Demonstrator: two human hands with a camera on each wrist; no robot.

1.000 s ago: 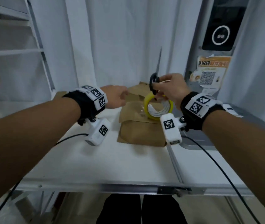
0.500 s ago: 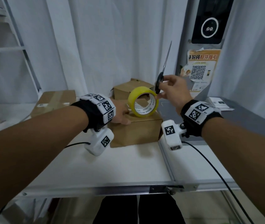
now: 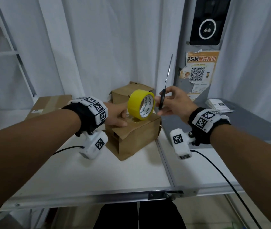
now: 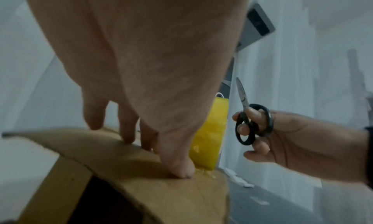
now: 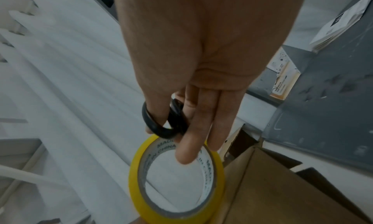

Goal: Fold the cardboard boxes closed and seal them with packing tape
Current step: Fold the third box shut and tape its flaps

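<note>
Change: since a second ago, tape roll (image 3: 141,104) is standing upright on the centre box (image 3: 135,135); taping is beginning.
Left hand (image 3: 117,115): fingers straight, pressing the flap down.
Right hand (image 3: 175,103): gripping scissors (image 3: 163,90), steadying the roll.
Surroundings: second box (image 3: 128,93) sitting behind; sealed box (image 3: 48,104) at left.
</note>
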